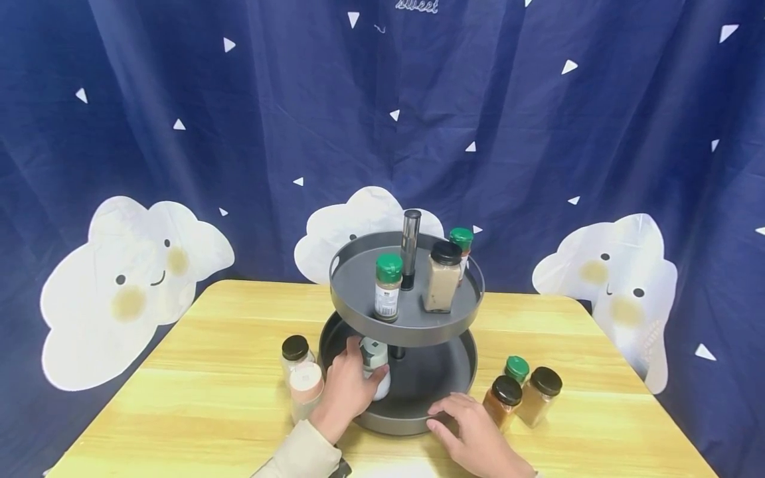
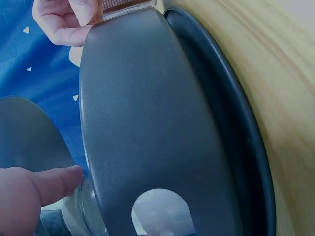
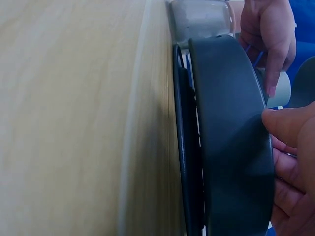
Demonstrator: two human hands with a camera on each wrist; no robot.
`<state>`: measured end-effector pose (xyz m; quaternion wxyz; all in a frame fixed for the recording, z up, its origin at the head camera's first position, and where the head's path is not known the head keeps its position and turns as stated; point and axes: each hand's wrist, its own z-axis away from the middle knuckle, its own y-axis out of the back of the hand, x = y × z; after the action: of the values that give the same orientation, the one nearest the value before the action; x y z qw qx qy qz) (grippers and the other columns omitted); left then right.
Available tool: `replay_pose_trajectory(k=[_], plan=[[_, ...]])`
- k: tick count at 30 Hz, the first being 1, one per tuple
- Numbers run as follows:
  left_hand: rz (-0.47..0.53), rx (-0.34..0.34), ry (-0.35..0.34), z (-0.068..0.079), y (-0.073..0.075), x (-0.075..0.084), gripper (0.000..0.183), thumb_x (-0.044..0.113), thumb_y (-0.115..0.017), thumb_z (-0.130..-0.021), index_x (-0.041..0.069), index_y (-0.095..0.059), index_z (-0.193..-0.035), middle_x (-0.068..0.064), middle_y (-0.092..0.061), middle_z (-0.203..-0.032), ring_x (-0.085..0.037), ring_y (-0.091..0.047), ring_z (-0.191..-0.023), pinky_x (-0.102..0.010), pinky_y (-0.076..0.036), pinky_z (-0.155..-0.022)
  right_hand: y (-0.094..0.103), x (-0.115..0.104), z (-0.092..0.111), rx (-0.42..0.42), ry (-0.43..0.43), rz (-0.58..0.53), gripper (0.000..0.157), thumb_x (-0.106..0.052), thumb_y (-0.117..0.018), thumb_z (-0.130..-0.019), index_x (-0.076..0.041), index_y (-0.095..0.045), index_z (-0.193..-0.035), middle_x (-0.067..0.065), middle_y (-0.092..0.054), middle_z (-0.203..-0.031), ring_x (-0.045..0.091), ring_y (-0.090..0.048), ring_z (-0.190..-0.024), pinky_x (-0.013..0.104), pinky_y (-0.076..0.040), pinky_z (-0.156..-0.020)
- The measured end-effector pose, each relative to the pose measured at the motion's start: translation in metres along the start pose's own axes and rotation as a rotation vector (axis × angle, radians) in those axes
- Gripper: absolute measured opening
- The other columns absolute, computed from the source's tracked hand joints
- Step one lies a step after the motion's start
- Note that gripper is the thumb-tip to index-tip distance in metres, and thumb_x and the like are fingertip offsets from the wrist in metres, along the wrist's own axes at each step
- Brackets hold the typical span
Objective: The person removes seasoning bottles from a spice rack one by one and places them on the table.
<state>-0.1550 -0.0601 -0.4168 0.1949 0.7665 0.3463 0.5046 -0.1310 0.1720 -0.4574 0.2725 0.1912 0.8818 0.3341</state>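
Observation:
On the lower tier [image 1: 412, 425] of a dark grey two-tier turntable, my left hand [image 1: 349, 388] grips a white jar [image 1: 380, 385] with a pale grey-green lid, its thumb on the near side and fingers behind. The right wrist view shows the jar's pale lid [image 3: 282, 91] past the rim. My right hand [image 1: 472, 431] holds the lower tier's front rim, thumb [image 3: 285, 123] at the outer edge and fingers inside. Above, the upper tier [image 1: 412, 335] carries a green-capped spice jar [image 1: 387, 292], a black-lidded jar [image 1: 443, 279] and another green-capped jar [image 1: 461, 239].
Left of the turntable stand a black-lidded jar [image 1: 295, 352] and a pink-lidded jar [image 1: 306, 385]. To the right are a green-capped jar [image 1: 516, 369] and two black-lidded jars, one orange-brown [image 1: 501, 405], one tan [image 1: 538, 398]. A post [image 1: 410, 245] rises through the upper tier.

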Motion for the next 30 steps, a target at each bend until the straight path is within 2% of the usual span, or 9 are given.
replay_pose_trajectory(k=[16,30], plan=[[-0.025,-0.016,0.035,-0.003,0.0014,-0.0018,0.062,0.025,-0.085,-0.073,-0.003,-0.051,-0.118,-0.02,-0.068,-0.092,-0.039,-0.067,-0.081,-0.049,-0.054,-0.064,-0.002,0.002,0.0016,0.003,-0.006,0.006,0.018,-0.008,-0.078,-0.079,-0.019,-0.067,-0.087,-0.017,-0.064,-0.087,0.004,-0.06,-0.081,0.027,-0.054,-0.071],[-0.03,0.005,0.016,-0.0041,0.0008,-0.0018,0.062,0.027,-0.087,-0.071,0.002,-0.053,-0.117,-0.019,-0.069,-0.095,-0.038,-0.068,-0.082,-0.049,-0.055,-0.065,-0.0009,0.0007,0.0006,0.005,-0.007,0.007,0.018,-0.008,-0.078,-0.079,-0.02,-0.066,-0.087,-0.018,-0.063,-0.086,0.004,-0.06,-0.082,0.027,-0.053,-0.071]])
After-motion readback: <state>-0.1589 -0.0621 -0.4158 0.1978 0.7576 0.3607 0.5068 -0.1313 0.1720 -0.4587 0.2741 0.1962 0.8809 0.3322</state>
